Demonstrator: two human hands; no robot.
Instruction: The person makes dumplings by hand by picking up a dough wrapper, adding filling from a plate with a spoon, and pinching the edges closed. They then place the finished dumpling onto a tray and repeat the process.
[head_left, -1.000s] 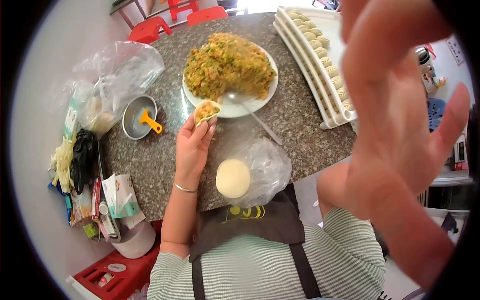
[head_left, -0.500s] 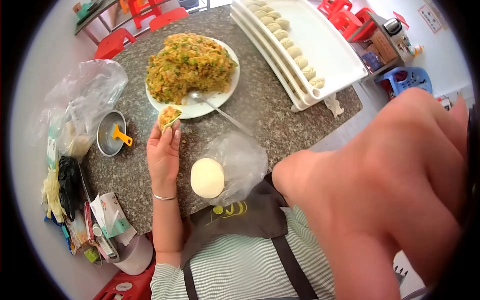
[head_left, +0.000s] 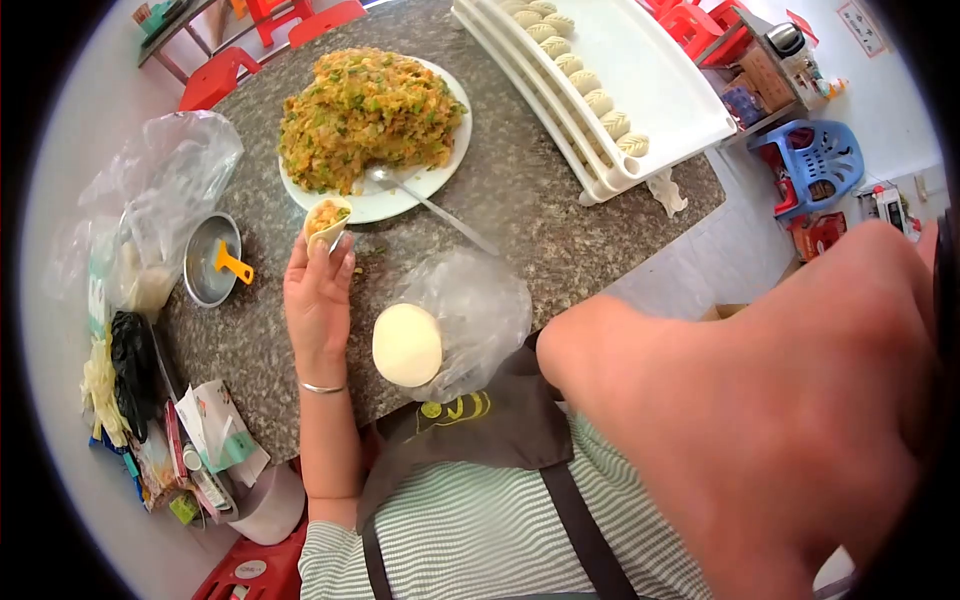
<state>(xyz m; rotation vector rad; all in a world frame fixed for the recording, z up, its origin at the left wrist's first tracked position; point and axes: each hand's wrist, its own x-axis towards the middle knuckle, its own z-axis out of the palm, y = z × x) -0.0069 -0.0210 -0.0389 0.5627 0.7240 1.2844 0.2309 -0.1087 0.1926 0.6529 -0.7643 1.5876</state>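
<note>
My left hand [head_left: 320, 290] holds a filled dumpling wrapper [head_left: 326, 222], folded partly round its orange and green filling, near the front rim of the white plate [head_left: 385, 208]. A large mound of filling [head_left: 370, 120] covers that plate, with a metal spoon [head_left: 430, 205] resting in it. My right hand [head_left: 790, 400] is raised very close to the camera at the right; its fingers are cut off or hidden, so what it holds does not show. Between the hands, a stack of round wrappers [head_left: 407, 345] lies on a clear plastic bag [head_left: 480, 315].
Stacked white trays [head_left: 670, 110] bear rows of pleated dumplings [head_left: 585, 82] at the back right. A metal bowl [head_left: 203, 262] with an orange-handled tool [head_left: 234, 262] stands at the left, near plastic bags [head_left: 160, 190]. Beyond the table are red stools [head_left: 215, 78] and a blue basket [head_left: 825, 165].
The view has shifted slightly, moving the table items a little up and left. My right hand remains raised near the camera, and my left hand still holds the filled wrapper, which now looks more open.
</note>
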